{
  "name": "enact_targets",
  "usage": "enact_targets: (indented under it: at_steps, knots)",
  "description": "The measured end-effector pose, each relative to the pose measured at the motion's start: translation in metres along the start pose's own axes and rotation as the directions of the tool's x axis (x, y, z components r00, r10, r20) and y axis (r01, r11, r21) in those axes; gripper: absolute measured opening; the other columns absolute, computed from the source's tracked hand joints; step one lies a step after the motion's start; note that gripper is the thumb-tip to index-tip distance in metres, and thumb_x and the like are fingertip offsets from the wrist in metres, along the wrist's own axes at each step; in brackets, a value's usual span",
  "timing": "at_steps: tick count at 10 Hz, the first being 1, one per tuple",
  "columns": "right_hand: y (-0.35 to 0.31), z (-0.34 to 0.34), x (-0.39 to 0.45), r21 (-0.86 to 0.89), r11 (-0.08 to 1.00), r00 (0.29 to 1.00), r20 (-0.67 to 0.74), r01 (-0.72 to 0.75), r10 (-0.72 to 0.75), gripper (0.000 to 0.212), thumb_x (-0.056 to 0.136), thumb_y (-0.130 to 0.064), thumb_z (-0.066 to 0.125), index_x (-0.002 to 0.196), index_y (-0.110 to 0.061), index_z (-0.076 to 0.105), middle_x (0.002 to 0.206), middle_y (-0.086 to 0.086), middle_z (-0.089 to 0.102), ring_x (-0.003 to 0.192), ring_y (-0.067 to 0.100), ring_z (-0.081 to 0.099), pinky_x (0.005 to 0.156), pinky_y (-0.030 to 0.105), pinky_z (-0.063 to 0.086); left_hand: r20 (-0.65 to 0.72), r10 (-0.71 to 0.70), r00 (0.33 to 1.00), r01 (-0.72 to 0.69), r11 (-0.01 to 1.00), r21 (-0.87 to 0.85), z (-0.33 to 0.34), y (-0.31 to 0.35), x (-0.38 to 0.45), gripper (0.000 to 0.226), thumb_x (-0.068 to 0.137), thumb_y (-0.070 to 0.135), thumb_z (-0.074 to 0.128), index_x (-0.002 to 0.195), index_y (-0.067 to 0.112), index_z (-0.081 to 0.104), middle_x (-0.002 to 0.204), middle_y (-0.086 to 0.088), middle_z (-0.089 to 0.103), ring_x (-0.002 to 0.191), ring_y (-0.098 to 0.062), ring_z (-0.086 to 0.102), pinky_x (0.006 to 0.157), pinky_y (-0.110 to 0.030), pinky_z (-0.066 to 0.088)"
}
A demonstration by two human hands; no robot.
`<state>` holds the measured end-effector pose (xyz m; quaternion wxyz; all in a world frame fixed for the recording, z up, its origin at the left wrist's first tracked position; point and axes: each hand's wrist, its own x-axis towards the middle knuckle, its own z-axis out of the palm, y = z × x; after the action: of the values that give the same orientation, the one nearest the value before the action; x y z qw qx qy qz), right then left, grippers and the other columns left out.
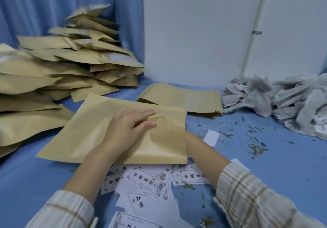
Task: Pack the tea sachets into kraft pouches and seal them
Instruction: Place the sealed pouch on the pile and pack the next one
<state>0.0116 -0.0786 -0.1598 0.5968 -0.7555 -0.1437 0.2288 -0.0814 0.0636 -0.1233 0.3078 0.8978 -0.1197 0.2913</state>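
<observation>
One kraft pouch (pixel 85 135) pinched open, left hand (pixel 127 126); contents hidden.

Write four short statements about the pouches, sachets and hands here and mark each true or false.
1. The left hand pinches the held pouch at its lifted edge. True.
2. The sachets are heaped at the left. False: they lie at the right; the pouch pile is at the left.
3. The right hand is in plain view on top of the pouch. False: the pouch hides it.
4. Printed labels lie below the held pouch. True.
</observation>
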Motion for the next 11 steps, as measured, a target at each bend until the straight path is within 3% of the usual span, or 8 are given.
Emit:
enact_targets:
  at_steps: [2,3,4,5,6,7,9,11]
  knots:
    - [-0.015,0.007,-0.027,0.087,0.996,0.993,-0.114,0.001,0.009,0.035,0.099,-0.014,0.041,0.065,-0.007,0.045,0.042,0.002,0.053,0.038,0.005,0.053,0.037,0.014,0.039,0.042,-0.143,0.989,0.148,0.970,-0.191,0.004,-0.024,-0.003,0.025,0.083,0.024,0.069,0.108,0.028,0.072,0.100,0.020,0.070,0.092,0.008,0.059,0.080,-0.006,0.039]
    - [-0.003,-0.017,-0.027,-0.267,0.946,0.930,-0.262,0.186,-0.257,0.011,0.091,-0.014,0.055,0.085,-0.015,0.064,0.077,-0.004,0.064,0.072,0.008,0.057,0.063,0.021,0.044,0.058,-0.168,0.984,0.177,0.954,-0.240,0.006,-0.025,-0.003,0.025,0.083,0.027,0.068,0.107,0.030,0.072,0.101,0.020,0.071,0.094,0.005,0.061,0.084,-0.011,0.043]
    - [0.007,-0.053,-0.046,-0.488,0.821,0.853,-0.251,0.296,-0.457,0.010,0.086,-0.015,0.062,0.087,-0.020,0.071,0.074,-0.018,0.064,0.064,-0.003,0.056,0.063,0.011,0.044,0.067,-0.176,0.982,0.188,0.949,-0.255,0.007,-0.026,-0.004,0.024,0.083,0.027,0.068,0.107,0.032,0.071,0.104,0.020,0.070,0.100,0.002,0.061,0.090,-0.017,0.043]
    - [0.015,-0.086,-0.068,-0.640,0.732,0.940,-0.045,0.232,-0.337,0.014,0.080,-0.041,0.068,0.088,-0.030,0.071,0.091,-0.013,0.066,0.079,-0.002,0.056,0.073,0.013,0.041,0.069,-0.163,0.984,0.175,0.956,-0.235,0.008,-0.025,-0.005,0.023,0.084,0.028,0.067,0.103,0.041,0.069,0.103,0.023,0.069,0.099,-0.001,0.061,0.090,-0.020,0.043]
    - [0.028,-0.098,-0.076,-0.771,0.610,0.979,0.087,0.182,-0.183,0.062,0.059,-0.067,0.065,0.112,-0.035,0.064,0.117,-0.017,0.052,0.105,-0.004,0.046,0.088,0.011,0.032,0.055,-0.154,0.987,0.162,0.964,-0.212,0.010,-0.023,-0.007,0.022,0.085,0.029,0.066,0.103,0.042,0.068,0.103,0.021,0.069,0.100,-0.014,0.063,0.094,-0.035,0.045]
    - [0.034,-0.100,-0.074,-0.792,0.563,0.957,0.090,0.237,-0.276,0.059,0.059,-0.062,0.070,0.111,-0.034,0.066,0.114,-0.019,0.051,0.108,-0.004,0.045,0.093,0.011,0.031,0.027,-0.129,0.991,0.132,0.971,-0.198,0.011,-0.021,-0.009,0.024,0.086,0.028,0.066,0.100,0.047,0.064,0.104,0.021,0.068,0.102,-0.010,0.062,0.094,-0.033,0.044]
    - [0.032,-0.101,-0.076,-0.721,0.644,0.943,0.042,0.257,-0.329,0.028,0.062,-0.041,0.081,0.084,-0.042,0.063,0.098,-0.021,0.062,0.089,-0.007,0.055,0.078,0.006,0.041,0.007,-0.126,0.992,0.126,0.979,-0.160,0.013,-0.021,-0.011,0.025,0.085,0.028,0.067,0.100,0.048,0.062,0.103,0.022,0.066,0.105,-0.010,0.059,0.092,-0.026,0.042]
    - [0.020,-0.125,-0.093,-0.652,0.733,0.930,-0.116,0.194,-0.349,0.024,0.067,-0.031,0.075,0.089,-0.039,0.068,0.091,-0.022,0.066,0.084,-0.006,0.058,0.077,0.015,0.046,-0.006,-0.129,0.992,0.126,0.982,-0.143,0.013,-0.021,-0.011,0.026,0.085,0.030,0.067,0.097,0.052,0.060,0.104,0.020,0.066,0.107,-0.013,0.058,0.096,-0.033,0.042]
